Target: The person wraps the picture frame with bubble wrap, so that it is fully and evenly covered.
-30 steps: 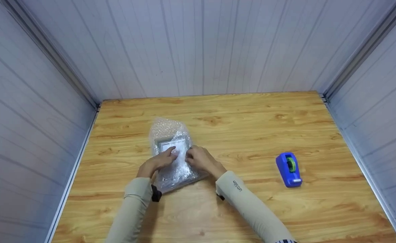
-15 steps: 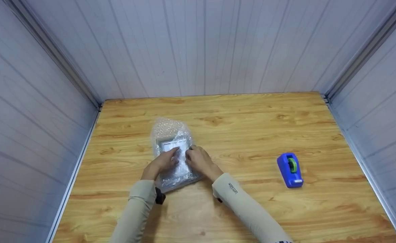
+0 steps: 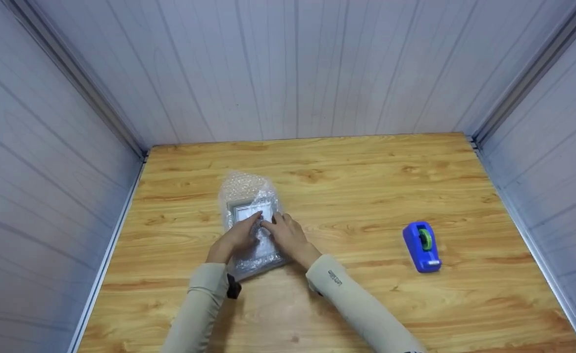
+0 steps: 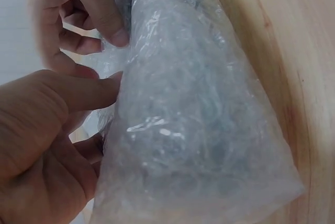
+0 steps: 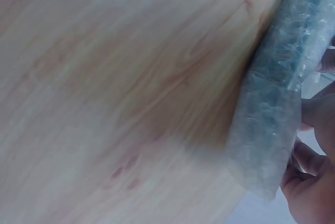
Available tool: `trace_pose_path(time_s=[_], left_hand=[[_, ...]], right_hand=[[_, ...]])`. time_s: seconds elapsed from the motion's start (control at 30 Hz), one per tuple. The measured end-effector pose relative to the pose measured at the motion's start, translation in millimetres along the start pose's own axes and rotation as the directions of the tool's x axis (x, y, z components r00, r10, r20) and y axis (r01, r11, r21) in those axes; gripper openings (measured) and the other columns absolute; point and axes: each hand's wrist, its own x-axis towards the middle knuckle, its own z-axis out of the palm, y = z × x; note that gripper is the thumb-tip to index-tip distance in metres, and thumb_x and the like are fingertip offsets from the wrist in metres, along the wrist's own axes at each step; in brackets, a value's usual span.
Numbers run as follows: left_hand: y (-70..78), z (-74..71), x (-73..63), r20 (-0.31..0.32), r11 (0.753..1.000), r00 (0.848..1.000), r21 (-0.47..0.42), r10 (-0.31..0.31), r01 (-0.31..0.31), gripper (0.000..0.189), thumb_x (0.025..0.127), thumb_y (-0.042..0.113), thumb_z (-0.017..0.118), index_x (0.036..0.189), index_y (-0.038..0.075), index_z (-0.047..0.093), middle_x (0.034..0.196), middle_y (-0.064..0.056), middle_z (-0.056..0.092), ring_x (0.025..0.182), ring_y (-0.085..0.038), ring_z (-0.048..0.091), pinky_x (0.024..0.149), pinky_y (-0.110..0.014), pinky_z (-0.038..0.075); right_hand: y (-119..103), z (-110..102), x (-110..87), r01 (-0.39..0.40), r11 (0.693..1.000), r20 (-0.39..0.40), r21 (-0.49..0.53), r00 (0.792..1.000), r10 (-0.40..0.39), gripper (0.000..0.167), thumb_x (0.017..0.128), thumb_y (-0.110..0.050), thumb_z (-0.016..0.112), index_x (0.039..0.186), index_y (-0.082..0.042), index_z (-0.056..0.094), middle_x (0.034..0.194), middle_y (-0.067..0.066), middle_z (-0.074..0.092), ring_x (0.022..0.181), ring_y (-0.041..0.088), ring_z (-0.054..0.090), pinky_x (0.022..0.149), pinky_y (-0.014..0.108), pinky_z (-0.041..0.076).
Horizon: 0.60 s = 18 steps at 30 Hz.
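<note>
A sheet of bubble wrap (image 3: 244, 185) lies round a grey picture frame (image 3: 239, 202) with a white inner panel, left of the table's middle. My left hand (image 3: 237, 237) is over its left half and pinches the wrap's edge between thumb and fingers. From the other side my right hand (image 3: 289, 236) grips the same edge close by, its thumb near the left fingertips. In the left wrist view the bubble wrap (image 4: 193, 114) rises as a crinkled, narrowing sheet, both thumbs on its edge. The right wrist view has the wrap's side (image 5: 272, 103) with fingers (image 5: 309, 158) behind it.
A blue tape dispenser (image 3: 421, 247) with a green roll of tape (image 3: 425, 239) stands to the right on the wood-grain table (image 3: 347, 186). Pale panelled walls (image 3: 288, 68) enclose the table at the back and both sides.
My right hand has shifted slightly left, and its fingers now meet the left hand's over the frame. The left hand has moved a little to the right. The tape dispenser stays put.
</note>
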Motion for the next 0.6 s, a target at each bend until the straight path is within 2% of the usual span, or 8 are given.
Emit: trace_pose_path(time_s=[0.13,0.27,0.43,0.6], left_hand=[[0.1,1.5,0.0,-0.003,1.0,1.0,0.007,-0.001,0.001,0.071,0.082,-0.002,0.061,0.146,0.0,0.031,0.143,-0.023,0.045,0.129,-0.04,0.045,0.111,-0.047,0.034],[0.0,2.4,0.0,0.0,1.0,1.0,0.016,-0.004,0.004,0.068,0.084,-0.001,0.059,0.146,0.001,0.031,0.143,-0.023,0.045,0.13,-0.04,0.045,0.111,-0.047,0.034],[-0.3,2.7,0.4,-0.005,0.999,1.0,0.032,0.018,-0.018,0.065,0.086,0.0,0.059,0.145,-0.002,0.032,0.142,-0.024,0.045,0.128,-0.041,0.046,0.111,-0.048,0.034],[-0.7,3.5,-1.0,-0.021,0.999,0.999,0.023,0.033,-0.032,0.06,0.088,0.0,0.058,0.143,-0.003,0.036,0.138,-0.025,0.049,0.125,-0.041,0.049,0.109,-0.048,0.036]], right_hand=[[-2.5,-0.4,0.4,0.01,0.994,0.077,-0.11,0.997,-0.002,0.031,0.099,-0.026,0.044,0.123,-0.023,0.064,0.107,0.014,0.058,0.093,0.027,0.057,0.067,0.036,0.054],[-4.5,0.4,0.9,0.082,0.97,0.081,-0.23,0.995,-0.065,0.031,0.099,-0.026,0.045,0.121,-0.024,0.066,0.108,0.014,0.058,0.094,0.026,0.056,0.065,0.032,0.054],[-6.8,0.2,0.8,0.097,0.96,0.056,-0.265,0.995,-0.085,0.031,0.098,-0.025,0.044,0.118,-0.022,0.068,0.107,0.013,0.058,0.093,0.026,0.054,0.063,0.031,0.053],[-8.4,-2.4,-0.3,0.103,0.951,0.065,-0.292,0.994,-0.088,0.034,0.095,-0.022,0.043,0.119,-0.024,0.067,0.108,0.01,0.057,0.09,0.024,0.053,0.06,0.028,0.052]])
